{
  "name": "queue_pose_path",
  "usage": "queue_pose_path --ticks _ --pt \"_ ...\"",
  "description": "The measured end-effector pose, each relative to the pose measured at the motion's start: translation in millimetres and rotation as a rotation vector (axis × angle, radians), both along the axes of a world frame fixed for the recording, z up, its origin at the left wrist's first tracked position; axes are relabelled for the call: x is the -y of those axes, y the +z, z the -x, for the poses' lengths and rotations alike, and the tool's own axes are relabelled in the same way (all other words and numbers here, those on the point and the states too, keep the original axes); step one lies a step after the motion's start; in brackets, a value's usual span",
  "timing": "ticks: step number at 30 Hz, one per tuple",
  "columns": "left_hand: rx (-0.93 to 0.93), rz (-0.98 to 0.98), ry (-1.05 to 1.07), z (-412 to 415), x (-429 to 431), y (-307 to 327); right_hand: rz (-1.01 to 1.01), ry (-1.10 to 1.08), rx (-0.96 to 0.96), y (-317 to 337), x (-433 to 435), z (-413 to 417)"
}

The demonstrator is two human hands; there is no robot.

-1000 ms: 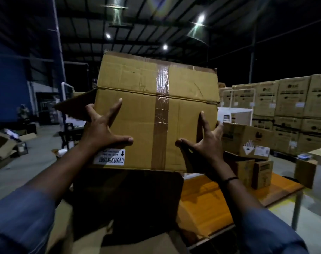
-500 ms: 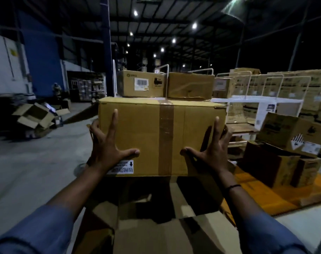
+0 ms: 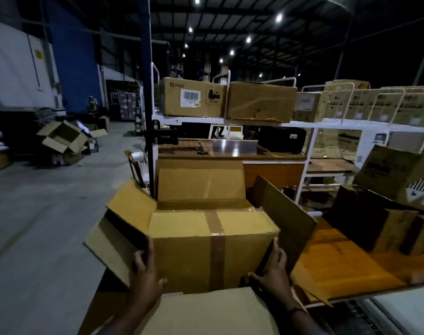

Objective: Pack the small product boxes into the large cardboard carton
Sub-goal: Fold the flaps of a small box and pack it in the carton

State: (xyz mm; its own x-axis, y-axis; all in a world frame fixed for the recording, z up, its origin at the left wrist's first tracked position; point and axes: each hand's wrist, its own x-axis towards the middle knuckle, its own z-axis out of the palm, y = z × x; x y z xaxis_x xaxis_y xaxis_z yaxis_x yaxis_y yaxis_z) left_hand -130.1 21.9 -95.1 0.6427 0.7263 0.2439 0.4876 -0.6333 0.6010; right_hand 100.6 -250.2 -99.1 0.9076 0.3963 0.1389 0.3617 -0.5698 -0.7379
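Note:
A brown taped product box (image 3: pixel 213 240) sits partly down inside the large open cardboard carton (image 3: pixel 124 228), whose flaps stand out to the left, right and far side. My left hand (image 3: pixel 147 274) grips the box's left near edge. My right hand (image 3: pixel 274 272) grips its right near edge, between the box and the carton's right flap (image 3: pixel 286 213). The carton's near flap (image 3: pixel 206 313) covers the box's lower part and my forearms.
An orange table (image 3: pixel 346 267) to the right carries several more cardboard boxes (image 3: pixel 385 228). A white shelf rack (image 3: pixel 254 122) with boxes on top stands behind the carton. A dark post (image 3: pixel 147 93) rises just beyond it. Grey floor with collapsed cartons (image 3: pixel 63 139) lies to the left.
The box has gone from held high in front of me down into the open carton. My hands have slid from its front face to its side edges.

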Motion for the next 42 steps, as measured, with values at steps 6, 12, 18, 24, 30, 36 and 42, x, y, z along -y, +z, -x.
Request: queue_pose_path --ticks 6,12,18,24,30,36,42 --pt "-0.007 0.140 0.101 0 6 3 -0.011 -0.162 0.073 -4 -5 7" --pt "-0.114 0.006 0.359 -21 -1 28 0.261 0.041 0.325 33 -32 -7" --pt "-0.475 -0.257 0.448 -44 6 76 0.554 0.149 0.307 48 -43 -17" --pt "-0.413 -0.268 0.028 -90 4 93 0.563 0.177 0.375 26 -23 -4" --pt "-0.469 0.016 -0.078 -132 -15 93 0.557 0.227 0.319 36 -14 0" --pt "-0.521 -0.101 -0.097 -150 -18 68 0.526 0.254 0.259 37 -3 6" --pt "-0.516 -0.247 -0.083 -155 -22 82 0.449 0.298 0.203 58 -5 3"
